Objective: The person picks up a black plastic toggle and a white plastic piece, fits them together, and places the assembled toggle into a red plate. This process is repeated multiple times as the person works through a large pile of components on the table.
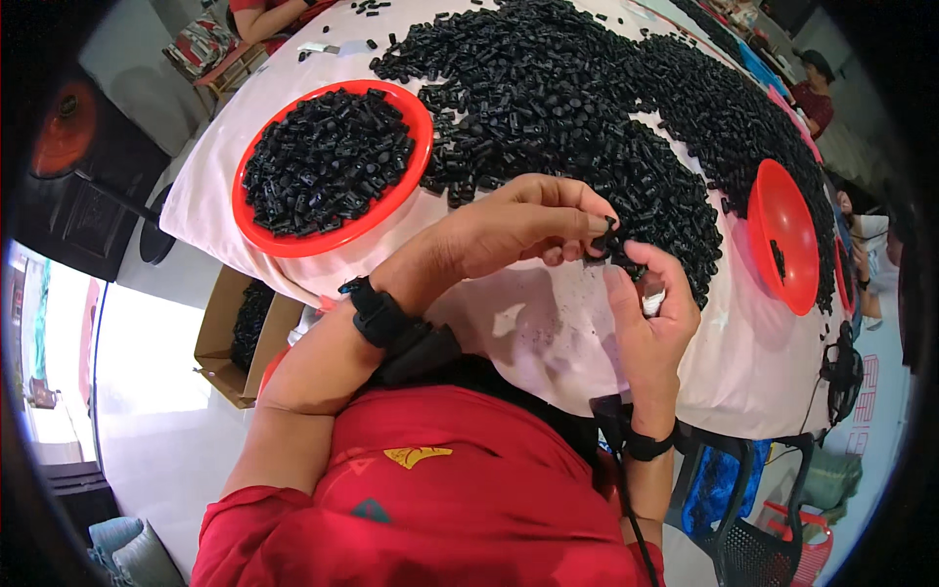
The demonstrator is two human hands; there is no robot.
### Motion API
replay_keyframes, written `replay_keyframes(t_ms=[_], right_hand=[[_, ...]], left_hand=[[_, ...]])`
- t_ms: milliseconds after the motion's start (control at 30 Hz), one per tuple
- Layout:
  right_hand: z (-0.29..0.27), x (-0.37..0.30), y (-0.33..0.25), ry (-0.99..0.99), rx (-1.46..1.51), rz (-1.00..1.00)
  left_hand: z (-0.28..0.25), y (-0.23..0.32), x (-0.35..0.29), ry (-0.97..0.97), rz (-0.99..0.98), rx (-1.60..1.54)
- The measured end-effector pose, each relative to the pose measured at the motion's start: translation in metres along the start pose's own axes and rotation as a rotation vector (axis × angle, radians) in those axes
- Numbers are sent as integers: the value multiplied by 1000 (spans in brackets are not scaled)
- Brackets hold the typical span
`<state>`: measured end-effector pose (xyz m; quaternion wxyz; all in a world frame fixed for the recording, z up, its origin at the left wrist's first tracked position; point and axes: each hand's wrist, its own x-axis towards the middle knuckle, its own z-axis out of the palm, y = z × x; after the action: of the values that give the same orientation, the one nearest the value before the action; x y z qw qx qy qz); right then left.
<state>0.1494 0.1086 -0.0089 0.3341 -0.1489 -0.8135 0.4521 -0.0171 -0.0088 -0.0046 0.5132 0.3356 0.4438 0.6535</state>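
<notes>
Nearest, a red sleeve (430, 509) is filling the lower edge, with both forearms wearing black wristbands. The left hand (518, 227) and the right hand (650, 313) are meeting over the white tablecloth (548, 333), fingertips of both pinching together on one small black part (608, 238) held just above the cloth. Right behind it, a big heap of black parts (587, 108) is spreading across the table. To the left, a red bowl (256, 227) is sitting full of such parts; to the right, a second red bowl (782, 235) is holding only a few
</notes>
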Motion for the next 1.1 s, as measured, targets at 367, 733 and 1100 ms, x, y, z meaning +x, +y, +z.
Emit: replay_keyframes(t_ms=[367, 733, 1100], right_hand=[[-2, 0, 4, 23, 46, -53], [-4, 1, 4, 15, 2, -17], [-6, 3, 3, -99, -26, 24]], left_hand=[[9, -12, 3, -72, -60, -165], [8, -14, 3, -94, -58, -322], [12, -15, 2, -148, -69, -305]])
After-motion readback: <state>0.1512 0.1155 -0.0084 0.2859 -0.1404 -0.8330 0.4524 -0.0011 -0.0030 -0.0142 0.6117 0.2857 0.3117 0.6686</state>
